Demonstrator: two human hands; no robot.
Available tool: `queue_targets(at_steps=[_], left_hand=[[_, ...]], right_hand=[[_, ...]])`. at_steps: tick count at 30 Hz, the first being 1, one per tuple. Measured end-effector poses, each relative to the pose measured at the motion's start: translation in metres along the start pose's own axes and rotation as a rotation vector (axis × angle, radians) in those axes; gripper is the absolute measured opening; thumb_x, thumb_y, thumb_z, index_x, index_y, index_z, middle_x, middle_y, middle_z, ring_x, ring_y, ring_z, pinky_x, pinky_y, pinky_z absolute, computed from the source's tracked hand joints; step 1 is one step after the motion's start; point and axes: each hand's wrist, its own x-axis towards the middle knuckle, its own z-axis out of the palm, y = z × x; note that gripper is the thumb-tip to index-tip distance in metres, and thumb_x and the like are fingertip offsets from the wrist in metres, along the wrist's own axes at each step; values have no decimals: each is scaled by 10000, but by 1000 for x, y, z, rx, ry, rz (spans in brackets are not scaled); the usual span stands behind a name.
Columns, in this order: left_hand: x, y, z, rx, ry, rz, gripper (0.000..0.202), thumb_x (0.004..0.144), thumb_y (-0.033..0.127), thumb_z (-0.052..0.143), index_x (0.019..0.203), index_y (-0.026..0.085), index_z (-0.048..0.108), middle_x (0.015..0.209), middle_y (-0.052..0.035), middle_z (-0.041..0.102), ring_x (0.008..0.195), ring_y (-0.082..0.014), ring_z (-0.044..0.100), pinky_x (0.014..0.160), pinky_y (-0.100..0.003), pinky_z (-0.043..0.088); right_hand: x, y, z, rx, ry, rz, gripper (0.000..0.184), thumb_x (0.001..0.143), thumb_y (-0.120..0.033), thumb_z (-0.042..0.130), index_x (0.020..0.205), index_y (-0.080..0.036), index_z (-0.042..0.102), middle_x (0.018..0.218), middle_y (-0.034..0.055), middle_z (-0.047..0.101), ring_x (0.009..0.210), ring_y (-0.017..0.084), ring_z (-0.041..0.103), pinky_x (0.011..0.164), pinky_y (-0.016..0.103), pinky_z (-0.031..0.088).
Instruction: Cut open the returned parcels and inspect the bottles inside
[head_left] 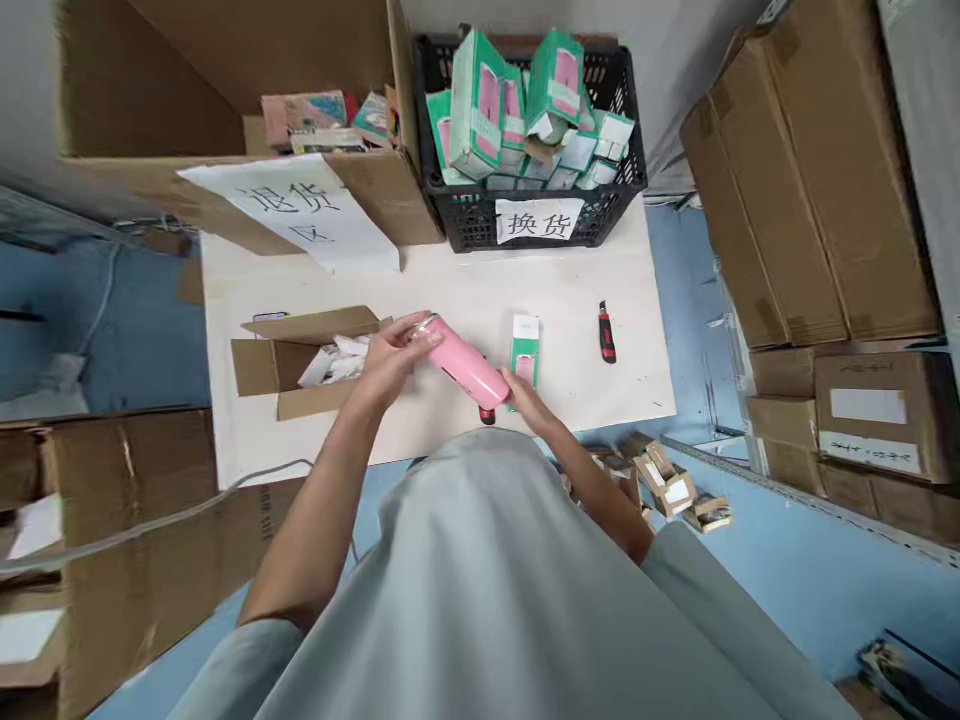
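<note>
Both hands clamp a pink device (pixel 466 370) just right of an open cardboard box (pixel 289 368): left hand (pixel 391 352) fingers wrapped around its cap, right hand (pixel 525 397) closed round its base; steadying both ends seems wise.

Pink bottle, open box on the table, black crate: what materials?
The pink bottle looks smooth and glossy, with a bright streak along its side: plastic or coated metal, cannot tell which. The open box is brown matte cardboard with creased flaps. The black crate looks like moulded plastic, with lattice walls.
</note>
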Motion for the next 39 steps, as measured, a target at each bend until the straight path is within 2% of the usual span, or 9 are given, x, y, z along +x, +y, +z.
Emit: queue_targets(at_steps=[3, 6, 10, 15, 19, 24, 29, 34, 39], left_hand=[[-3, 0, -2, 16, 84, 32, 769, 482, 522, 1099, 1139, 208, 856, 1169, -88, 812, 1037, -265, 745, 822, -326, 625], [-8, -2, -4, -2, 106, 34, 769, 459, 495, 1112, 1127, 209, 859, 1199, -93, 816, 1076, -275, 747, 842, -331, 631], [-16, -5, -5, -18, 116, -1, 753, 491, 524, 1109, 1134, 214, 866, 1192, -102, 816, 1070, -275, 755, 823, -330, 631], [-22, -11, 4, -71, 144, -29, 770, 488, 548, 1112, 1126, 204, 850, 1186, -106, 812, 1141, -292, 750, 938, -375, 639], [-21, -17, 15, -54, 103, -32, 755, 516, 524, 1110, 1140, 204, 829, 1203, -98, 804, 1180, -296, 747, 991, -390, 636], [-13, -26, 29, -6, 91, 21, 742, 563, 468, 1099, 1171, 192, 778, 1184, -87, 792, 1203, -295, 735, 1033, -406, 631], [-1, -31, 40, 36, 197, 74, 792, 524, 483, 1087, 1188, 207, 754, 1207, -112, 790, 1217, -322, 744, 1041, -444, 643], [6, -26, 28, -4, 193, 97, 763, 531, 465, 1085, 1189, 217, 787, 1242, -109, 801, 1242, -330, 743, 1094, -463, 629], [6, -20, 10, -175, -65, -48, 665, 609, 602, 1069, 1095, 217, 828, 1104, -115, 812, 1118, -326, 775, 975, -450, 679]], right_hand=[[29, 7, -22, -359, 323, 130, 821, 1079, -758, 590, 1585, -111, 615, 1645, 281, 571, 1571, 451, 496, 1301, 619, 447], [50, 20, -30, -524, 376, 242, 978, 947, -550, 859, 1700, -67, 462, 1718, 353, 424, 1563, 502, 466, 1269, 675, 461], [57, 46, -34, -440, 304, 212, 976, 909, -349, 844, 1751, -134, 399, 1649, 288, 493, 1500, 433, 552, 1245, 595, 518], [41, 83, -65, -191, 161, 156, 902, 934, -475, 805, 1720, -180, 476, 1576, 215, 631, 1421, 355, 661, 1234, 528, 553], [24, 98, -83, -258, 237, 150, 758, 1014, -498, 686, 1662, -130, 543, 1618, 260, 604, 1468, 374, 635, 1230, 553, 553], [19, 81, -52, -462, 365, 157, 1111, 946, -659, 803, 1772, -78, 341, 1717, 335, 453, 1574, 479, 484, 1259, 653, 502], [29, 55, -19, -533, 310, 192, 1095, 958, -448, 801, 1821, -84, 233, 1589, 322, 537, 1479, 461, 550, 1232, 642, 532], [18, 53, -42, -248, 164, 56, 1082, 914, -426, 759, 1832, -156, 253, 1679, 235, 559, 1573, 411, 542, 1313, 573, 487], [-9, 56, -73, 73, -65, 1, 1148, 811, -476, 859, 1819, -268, 351, 1794, 135, 509, 1653, 382, 496, 1367, 563, 423]])
